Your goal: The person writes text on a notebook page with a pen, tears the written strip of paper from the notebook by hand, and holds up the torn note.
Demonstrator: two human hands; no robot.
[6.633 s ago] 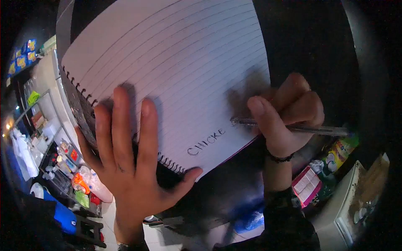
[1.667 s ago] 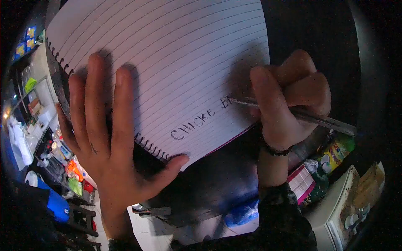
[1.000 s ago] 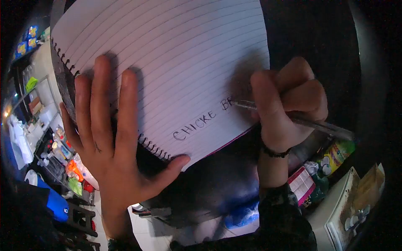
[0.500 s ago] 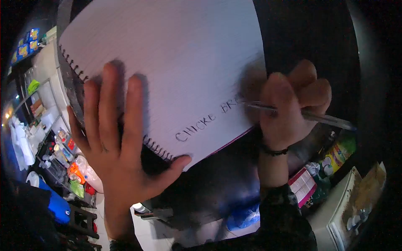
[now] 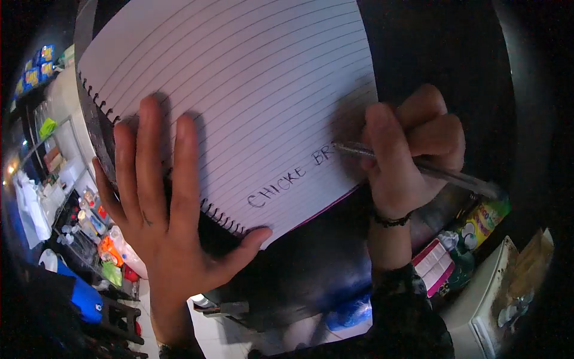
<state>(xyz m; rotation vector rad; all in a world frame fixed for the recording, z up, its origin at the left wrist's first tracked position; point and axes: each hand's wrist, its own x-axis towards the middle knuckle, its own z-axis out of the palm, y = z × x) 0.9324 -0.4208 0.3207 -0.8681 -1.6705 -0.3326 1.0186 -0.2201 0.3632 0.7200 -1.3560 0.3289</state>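
Note:
A lined spiral notebook (image 5: 263, 90) lies open on a dark surface, its coil along the left edge. Handwritten capitals (image 5: 278, 185) reading "CHICKE BR" run along a line near the page's lower corner, with the last stroke by the pen tip. My left hand (image 5: 170, 221) rests flat across the coil, fingers spread, thumb at the page corner. In my right hand (image 5: 412, 152) a clear pen (image 5: 457, 178) is pinched between thumb and fingers, its tip touching the page at the end of the writing.
Bottles and packets (image 5: 89, 218) crowd a rack at the left, above a blue container (image 5: 86, 299). A blue plastic bag (image 5: 350, 314) sits on the tiled floor below. Toward the lower right are a pink-edged sheet (image 5: 431, 266), a green-yellow packet (image 5: 485, 221) and a white cabinet (image 5: 478, 305).
My right hand and the pen have shifted slightly left in view. The page's ruled lines look sharper now. My left hand stays spread on the notebook.

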